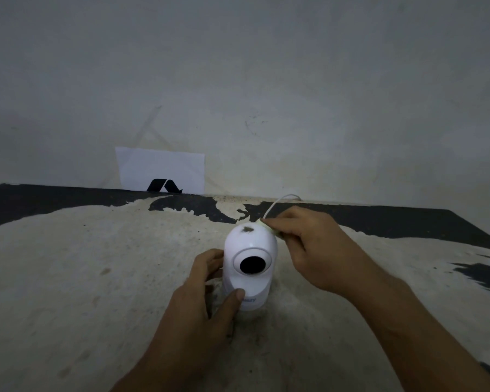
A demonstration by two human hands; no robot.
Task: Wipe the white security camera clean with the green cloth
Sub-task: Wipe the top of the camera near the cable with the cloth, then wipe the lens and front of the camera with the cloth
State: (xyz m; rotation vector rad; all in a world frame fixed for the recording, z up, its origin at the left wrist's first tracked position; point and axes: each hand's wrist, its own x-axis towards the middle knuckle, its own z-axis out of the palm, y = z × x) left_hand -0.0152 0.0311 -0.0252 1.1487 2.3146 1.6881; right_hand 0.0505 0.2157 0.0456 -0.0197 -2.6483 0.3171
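Observation:
The white security camera [249,264] stands upright on the worn table, its black lens facing me, with a dark smudge of dirt on its top. My left hand [207,292] grips its base from the left, thumb across the front. My right hand [303,244] is at the camera's upper right side, fingers closed on the pale green cloth [269,227], of which only a small edge shows against the camera's top right. A white cable [277,203] runs from behind the camera toward the wall.
A white paper with a black logo [161,172] leans against the grey wall at the back left. The table [96,278] has a peeling pale surface with black patches along its far and right edges.

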